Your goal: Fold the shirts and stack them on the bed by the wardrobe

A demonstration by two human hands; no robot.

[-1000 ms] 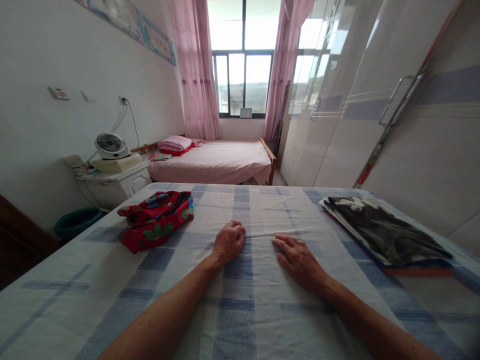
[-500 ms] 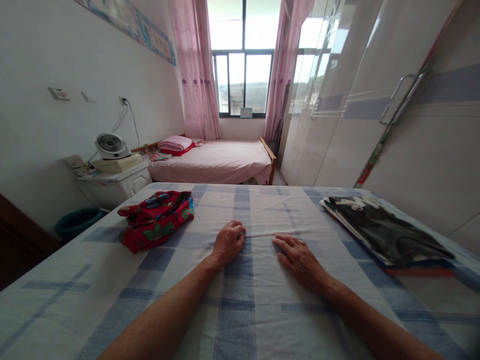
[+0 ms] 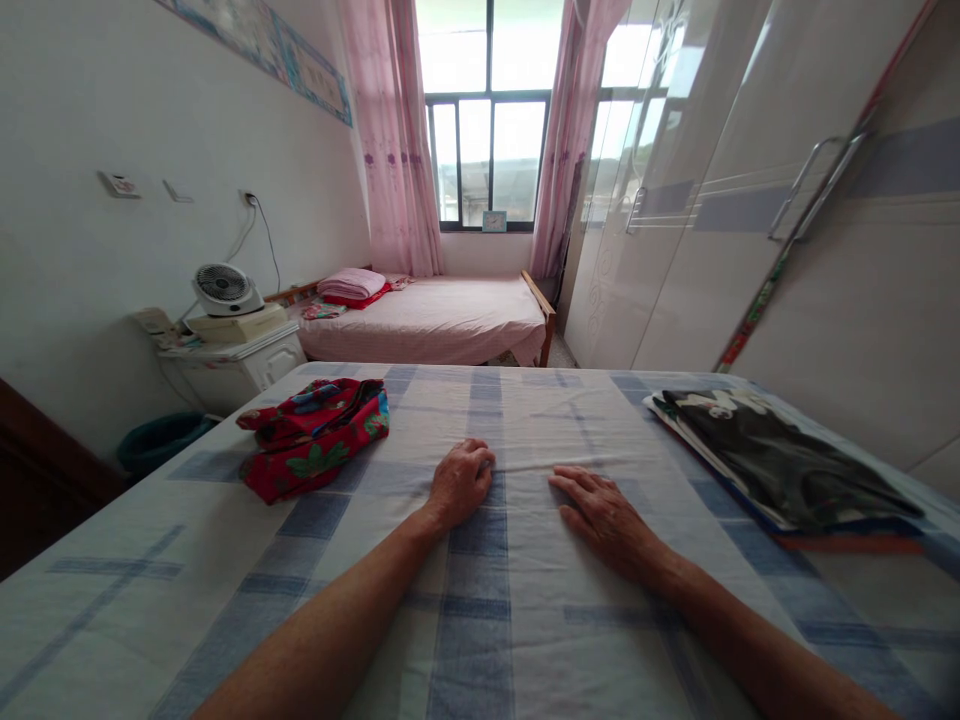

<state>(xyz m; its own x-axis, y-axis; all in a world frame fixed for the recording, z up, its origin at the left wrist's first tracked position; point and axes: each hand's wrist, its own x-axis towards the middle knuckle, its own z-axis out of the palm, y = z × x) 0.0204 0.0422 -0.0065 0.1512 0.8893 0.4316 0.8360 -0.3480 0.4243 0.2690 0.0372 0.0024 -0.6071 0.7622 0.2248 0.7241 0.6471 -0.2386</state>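
Both hands lie on a blue-and-white checked sheet (image 3: pixel 540 600) that covers the bed in front of me. My left hand (image 3: pixel 463 482) rests there with its fingers curled in, and no object shows in it. A short way to its right, my right hand (image 3: pixel 604 515) lies palm down, fingers stretched out and holding nothing. Between the two runs a shallow crease in the sheet. A crumpled red floral cloth (image 3: pixel 319 445) sits left of my left hand. Over on the right is a stack of folded clothes with a dark printed garment (image 3: pixel 780 455) on top.
Beyond this bed stands a second bed (image 3: pixel 442 315) with a pink cover and a folded pink quilt (image 3: pixel 352 284). A fan (image 3: pixel 225 288) stands on a white bedside cabinet (image 3: pixel 277 365) at the left. A teal bin (image 3: pixel 161 440) is below it. Glossy wardrobe doors (image 3: pixel 712 260) line the right side.
The view has shifted very slightly. Both hands, the red cloth and the folded clothes keep their places on the sheet.
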